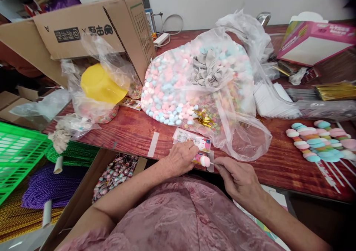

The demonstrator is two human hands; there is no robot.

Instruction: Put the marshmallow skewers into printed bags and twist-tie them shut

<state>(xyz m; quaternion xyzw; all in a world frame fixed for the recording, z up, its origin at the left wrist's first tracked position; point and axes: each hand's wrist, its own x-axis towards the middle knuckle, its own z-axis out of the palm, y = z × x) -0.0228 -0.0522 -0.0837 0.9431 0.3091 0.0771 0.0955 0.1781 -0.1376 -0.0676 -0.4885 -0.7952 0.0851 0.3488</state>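
A small pink marshmallow (205, 161), rounded and soft-looking, sits at the near edge of the red wooden table, pinched between both hands. A thin white stick (213, 164) pokes into its right side, lying roughly level and mostly hidden by fingers.

At the lower centre of the frame the left hand (180, 157) and right hand (239, 178) meet at the near edge of the dark red wooden table (278, 158), pinching a small pink marshmallow (205, 161) between them, just before a printed paper packet (191, 137). Behind these, at the frame's centre, lies the large clear plastic bag of pastel marshmallows (178, 91), with the open brown cardboard box (91, 28) to its upper left and a yellow plastic cup (101, 84) inside a bag below that box. At the right edge finished marshmallow sticks (317, 143) lie in a row on the table, the pink cardboard box (317, 41) sits in the upper right, and the green plastic crate (16, 154) stands off the table at the left edge.
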